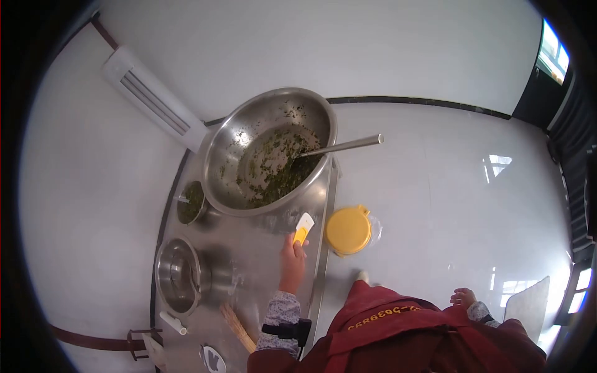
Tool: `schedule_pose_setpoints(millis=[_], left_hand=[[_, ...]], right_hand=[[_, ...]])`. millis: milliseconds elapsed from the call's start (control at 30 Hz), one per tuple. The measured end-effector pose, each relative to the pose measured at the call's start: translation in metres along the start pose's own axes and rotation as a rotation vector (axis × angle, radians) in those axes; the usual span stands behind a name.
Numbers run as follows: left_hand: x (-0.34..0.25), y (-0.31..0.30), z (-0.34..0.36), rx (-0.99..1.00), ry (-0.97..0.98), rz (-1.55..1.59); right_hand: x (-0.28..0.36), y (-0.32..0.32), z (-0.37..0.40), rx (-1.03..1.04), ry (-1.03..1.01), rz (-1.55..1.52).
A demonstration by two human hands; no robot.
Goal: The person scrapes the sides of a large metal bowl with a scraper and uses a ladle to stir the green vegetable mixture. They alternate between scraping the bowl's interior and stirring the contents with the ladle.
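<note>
My left hand (292,261) is closed around the yellow handle of a small scraper (304,227), its white blade pointing away from me over the steel table (261,248). Just beyond the blade stands a large steel basin (214,155), tilted in view, with chopped greens (280,180) spread over its bottom and specks on its wall. A long metal handle (348,146) leans out over the basin's right rim; its lower end is among the greens. Down by my side, away from the table, hangs my right hand (463,297), its fingers loosely bent and apart with nothing visible in them.
A smaller bowl of greens (191,202) and a steel bowl (163,280) stand along the table's left side. Nearer lie a white-handled object (173,323) and a bundle of pale sticks (236,326). A yellow lidded bucket (348,230) is on the floor beside the table.
</note>
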State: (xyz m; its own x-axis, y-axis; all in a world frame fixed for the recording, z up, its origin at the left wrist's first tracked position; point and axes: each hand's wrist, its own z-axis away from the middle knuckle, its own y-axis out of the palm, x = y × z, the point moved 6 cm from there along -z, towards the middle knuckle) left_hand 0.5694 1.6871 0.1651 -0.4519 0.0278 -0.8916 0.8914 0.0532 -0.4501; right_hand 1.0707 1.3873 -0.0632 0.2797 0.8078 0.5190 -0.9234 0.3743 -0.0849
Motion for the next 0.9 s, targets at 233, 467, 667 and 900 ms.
schedule_pose_setpoints(millis=[233, 467, 667, 900], left_hand=[[-0.029, 0.000, -0.096, -0.028, 0.099, -0.092], [-0.058, 0.020, -0.199, 0.005, 0.090, -0.144], [-0.052, 0.063, -0.288, 0.060, 0.071, -0.258], [-0.042, 0.087, -0.350, 0.061, -0.045, -0.323]], right_hand=[[0.070, 0.004, -0.039, 0.102, 0.024, 0.036], [0.166, -0.014, -0.060, -0.037, -0.016, -0.064], [0.184, -0.032, -0.078, -0.036, -0.043, -0.174], [0.059, -0.136, -0.236, -0.008, -0.151, -0.072]])
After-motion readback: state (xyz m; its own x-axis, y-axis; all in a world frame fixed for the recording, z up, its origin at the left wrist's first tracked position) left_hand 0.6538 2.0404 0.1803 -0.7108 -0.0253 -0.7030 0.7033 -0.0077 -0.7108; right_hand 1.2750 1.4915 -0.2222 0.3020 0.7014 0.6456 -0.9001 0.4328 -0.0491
